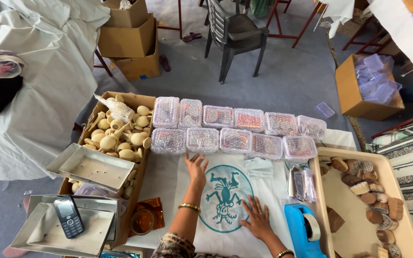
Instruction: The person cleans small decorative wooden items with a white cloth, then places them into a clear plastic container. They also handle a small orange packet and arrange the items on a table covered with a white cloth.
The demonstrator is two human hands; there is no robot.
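Table under white printed cloth, clear boxes, blue tape dispenser

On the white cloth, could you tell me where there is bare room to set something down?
Bare cloth lies between the cardboard box and the left hand, and around the teal print. The clear boxes crowd the far edge.

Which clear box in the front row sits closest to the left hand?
The second from the left, clear box, just beyond the left hand fingertips; the other front-row boxes lie further off to either side.

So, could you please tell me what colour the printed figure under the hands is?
Teal, on a white cloth: the figure shows best in the head view.
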